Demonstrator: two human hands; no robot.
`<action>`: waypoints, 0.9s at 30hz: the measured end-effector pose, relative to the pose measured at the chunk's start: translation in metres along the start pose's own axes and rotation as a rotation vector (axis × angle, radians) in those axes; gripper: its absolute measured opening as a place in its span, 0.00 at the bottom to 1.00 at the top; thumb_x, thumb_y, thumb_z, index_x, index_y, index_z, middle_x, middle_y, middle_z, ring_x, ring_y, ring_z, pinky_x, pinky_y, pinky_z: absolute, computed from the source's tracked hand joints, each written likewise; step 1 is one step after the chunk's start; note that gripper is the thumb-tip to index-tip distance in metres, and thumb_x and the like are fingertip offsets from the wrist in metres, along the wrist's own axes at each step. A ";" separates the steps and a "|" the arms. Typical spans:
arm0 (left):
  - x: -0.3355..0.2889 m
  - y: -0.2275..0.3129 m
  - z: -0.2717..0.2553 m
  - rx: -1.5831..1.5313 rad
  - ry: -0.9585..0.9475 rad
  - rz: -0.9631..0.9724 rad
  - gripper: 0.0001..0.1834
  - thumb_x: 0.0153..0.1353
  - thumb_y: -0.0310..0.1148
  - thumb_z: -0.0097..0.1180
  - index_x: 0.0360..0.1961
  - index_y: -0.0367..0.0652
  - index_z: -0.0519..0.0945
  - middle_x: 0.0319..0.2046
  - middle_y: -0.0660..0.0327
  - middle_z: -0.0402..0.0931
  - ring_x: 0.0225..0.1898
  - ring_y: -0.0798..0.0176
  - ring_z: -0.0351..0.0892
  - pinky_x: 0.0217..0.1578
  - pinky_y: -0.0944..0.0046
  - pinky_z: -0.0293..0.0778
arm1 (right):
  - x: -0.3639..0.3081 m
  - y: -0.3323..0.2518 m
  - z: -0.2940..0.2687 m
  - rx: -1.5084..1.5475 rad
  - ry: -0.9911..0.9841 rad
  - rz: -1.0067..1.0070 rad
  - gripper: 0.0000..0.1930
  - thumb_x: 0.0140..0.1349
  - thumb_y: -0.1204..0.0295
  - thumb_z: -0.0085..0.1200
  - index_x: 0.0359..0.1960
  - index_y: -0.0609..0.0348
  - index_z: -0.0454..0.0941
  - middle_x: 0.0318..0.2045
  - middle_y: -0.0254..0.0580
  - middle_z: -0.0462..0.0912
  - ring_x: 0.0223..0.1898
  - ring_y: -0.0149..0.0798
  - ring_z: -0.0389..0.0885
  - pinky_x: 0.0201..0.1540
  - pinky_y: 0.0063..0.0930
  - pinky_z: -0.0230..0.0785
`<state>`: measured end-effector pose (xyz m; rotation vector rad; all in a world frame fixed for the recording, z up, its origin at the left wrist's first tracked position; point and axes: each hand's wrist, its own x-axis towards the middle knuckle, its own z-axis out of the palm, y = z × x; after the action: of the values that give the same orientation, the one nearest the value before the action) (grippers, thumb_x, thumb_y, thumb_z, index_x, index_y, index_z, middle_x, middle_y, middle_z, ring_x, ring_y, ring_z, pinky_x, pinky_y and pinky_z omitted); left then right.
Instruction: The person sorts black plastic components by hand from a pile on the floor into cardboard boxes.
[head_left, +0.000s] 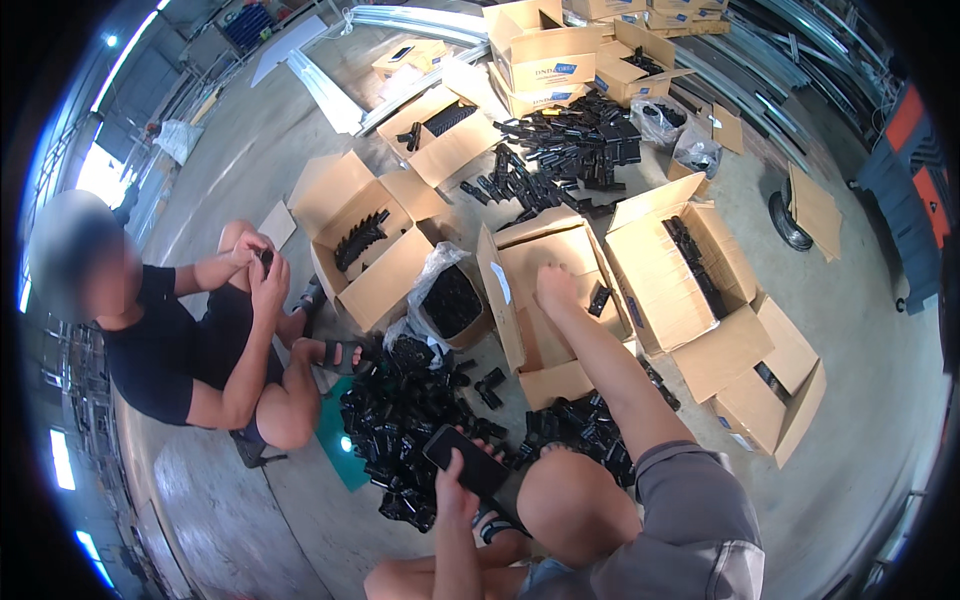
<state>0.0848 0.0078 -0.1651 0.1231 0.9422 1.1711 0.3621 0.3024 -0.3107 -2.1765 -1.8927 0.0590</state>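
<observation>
My left hand is closed round a black smartphone, its dark screen facing up, above a heap of black plastic fittings. My right arm stretches forward into an open cardboard box. Inside it, my right hand is low against the cardboard with its fingers curled in; whatever they hold, if anything, is hidden. One loose black fitting lies in the same box, to the right of that hand. More black fittings are piled on the floor between the box and my knee.
At left a co-worker sits low, both hands on a small dark part. Open boxes with black parts stand around, beside a plastic-lined box. Farther off lie another heap of black parts and metal profiles. A grey-orange cabinet stands right.
</observation>
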 end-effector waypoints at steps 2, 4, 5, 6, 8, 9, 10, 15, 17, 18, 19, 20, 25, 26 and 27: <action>-0.001 -0.007 -0.003 0.099 0.046 -0.056 0.29 0.71 0.40 0.53 0.69 0.46 0.62 0.48 0.51 0.77 0.51 0.50 0.78 0.56 0.41 0.75 | 0.015 0.006 0.002 -0.125 -0.111 0.268 0.12 0.67 0.69 0.48 0.48 0.61 0.75 0.50 0.53 0.80 0.40 0.52 0.86 0.29 0.40 0.80; 0.005 -0.015 -0.007 0.108 0.047 -0.097 0.28 0.71 0.39 0.53 0.69 0.44 0.63 0.45 0.53 0.78 0.48 0.54 0.80 0.53 0.47 0.78 | 0.009 0.022 0.004 -0.255 -0.219 0.503 0.15 0.66 0.69 0.50 0.51 0.62 0.72 0.52 0.55 0.78 0.45 0.51 0.84 0.20 0.38 0.77; 0.007 -0.018 -0.013 0.093 0.064 -0.112 0.27 0.71 0.38 0.52 0.68 0.43 0.63 0.44 0.54 0.78 0.47 0.55 0.80 0.51 0.48 0.79 | -0.003 0.025 -0.001 -0.317 -0.319 0.459 0.15 0.66 0.69 0.52 0.51 0.62 0.72 0.51 0.54 0.77 0.45 0.50 0.84 0.21 0.40 0.77; 0.008 -0.022 -0.018 0.077 0.082 -0.128 0.26 0.72 0.37 0.52 0.68 0.43 0.64 0.43 0.54 0.78 0.46 0.56 0.81 0.49 0.49 0.80 | -0.020 0.026 -0.006 -0.380 -0.418 0.414 0.15 0.65 0.68 0.53 0.50 0.62 0.72 0.49 0.53 0.77 0.44 0.50 0.83 0.22 0.41 0.78; 0.018 -0.031 -0.004 0.109 0.053 -0.191 0.25 0.72 0.36 0.52 0.67 0.43 0.65 0.42 0.56 0.79 0.44 0.58 0.81 0.47 0.51 0.81 | -0.049 0.050 -0.005 -0.336 -0.298 0.386 0.16 0.63 0.69 0.55 0.49 0.62 0.71 0.49 0.52 0.76 0.46 0.50 0.81 0.28 0.42 0.79; 0.022 -0.037 0.003 0.129 0.041 -0.227 0.25 0.72 0.36 0.52 0.67 0.43 0.66 0.41 0.57 0.79 0.43 0.58 0.81 0.46 0.52 0.81 | -0.064 0.061 -0.002 -0.312 -0.244 0.374 0.16 0.62 0.69 0.56 0.49 0.61 0.71 0.49 0.52 0.75 0.47 0.50 0.81 0.31 0.42 0.80; 0.026 -0.039 0.006 0.169 0.041 -0.260 0.24 0.71 0.35 0.52 0.66 0.44 0.67 0.41 0.57 0.79 0.43 0.58 0.81 0.46 0.53 0.80 | -0.074 0.060 -0.004 -0.299 -0.225 0.326 0.16 0.62 0.70 0.57 0.49 0.61 0.71 0.49 0.51 0.74 0.49 0.51 0.79 0.35 0.42 0.79; 0.038 -0.064 0.021 0.400 0.019 -0.308 0.21 0.70 0.34 0.54 0.63 0.44 0.71 0.38 0.61 0.78 0.41 0.62 0.80 0.45 0.59 0.77 | -0.105 0.059 -0.030 -0.078 -0.208 0.143 0.24 0.53 0.77 0.58 0.54 0.61 0.68 0.52 0.55 0.70 0.53 0.58 0.74 0.51 0.46 0.74; 0.039 -0.065 0.030 0.419 0.017 -0.298 0.21 0.70 0.35 0.55 0.61 0.43 0.72 0.38 0.61 0.78 0.40 0.64 0.79 0.45 0.62 0.77 | -0.105 0.062 -0.037 0.080 -0.163 0.229 0.26 0.52 0.78 0.57 0.55 0.60 0.67 0.52 0.56 0.70 0.53 0.59 0.73 0.54 0.47 0.72; 0.038 -0.064 0.027 0.397 0.019 -0.291 0.20 0.69 0.35 0.56 0.61 0.42 0.72 0.38 0.61 0.78 0.40 0.65 0.79 0.45 0.63 0.77 | -0.106 0.059 -0.039 0.165 -0.150 0.255 0.26 0.52 0.79 0.56 0.56 0.59 0.66 0.52 0.57 0.69 0.53 0.60 0.73 0.55 0.48 0.70; 0.041 -0.065 0.021 0.369 0.023 -0.280 0.20 0.69 0.35 0.56 0.60 0.42 0.73 0.38 0.61 0.78 0.40 0.65 0.79 0.45 0.63 0.77 | -0.104 0.056 -0.042 0.167 -0.120 0.263 0.25 0.56 0.78 0.54 0.57 0.61 0.67 0.52 0.59 0.70 0.55 0.60 0.72 0.55 0.49 0.71; 0.039 -0.064 0.011 0.333 0.042 -0.258 0.20 0.69 0.35 0.57 0.60 0.42 0.73 0.38 0.61 0.78 0.40 0.65 0.79 0.44 0.64 0.76 | -0.103 0.056 -0.042 0.220 -0.149 0.249 0.27 0.53 0.79 0.54 0.58 0.60 0.68 0.52 0.59 0.70 0.56 0.61 0.71 0.57 0.49 0.69; 0.007 -0.057 -0.036 0.371 0.123 -0.048 0.16 0.69 0.36 0.57 0.54 0.41 0.77 0.38 0.63 0.80 0.38 0.71 0.79 0.42 0.66 0.76 | -0.126 0.030 -0.015 0.199 0.030 -0.019 0.22 0.53 0.71 0.56 0.52 0.60 0.77 0.47 0.58 0.78 0.50 0.59 0.76 0.52 0.48 0.71; -0.005 -0.047 -0.021 0.323 0.115 0.073 0.14 0.68 0.36 0.58 0.50 0.41 0.78 0.36 0.63 0.79 0.35 0.72 0.79 0.35 0.67 0.77 | -0.132 0.035 -0.015 0.175 0.035 -0.040 0.21 0.54 0.70 0.56 0.52 0.61 0.77 0.46 0.58 0.79 0.50 0.58 0.77 0.51 0.49 0.71; -0.033 -0.022 -0.004 0.291 0.085 0.075 0.16 0.68 0.36 0.58 0.53 0.40 0.76 0.36 0.64 0.80 0.34 0.73 0.79 0.34 0.67 0.77 | -0.139 0.041 -0.015 0.129 0.030 -0.050 0.20 0.56 0.68 0.55 0.51 0.62 0.78 0.45 0.58 0.79 0.49 0.58 0.77 0.50 0.49 0.71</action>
<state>0.0955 -0.0306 -0.1605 0.3475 1.1891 1.1089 0.3834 0.1589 -0.3240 -2.0341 -1.8708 0.1344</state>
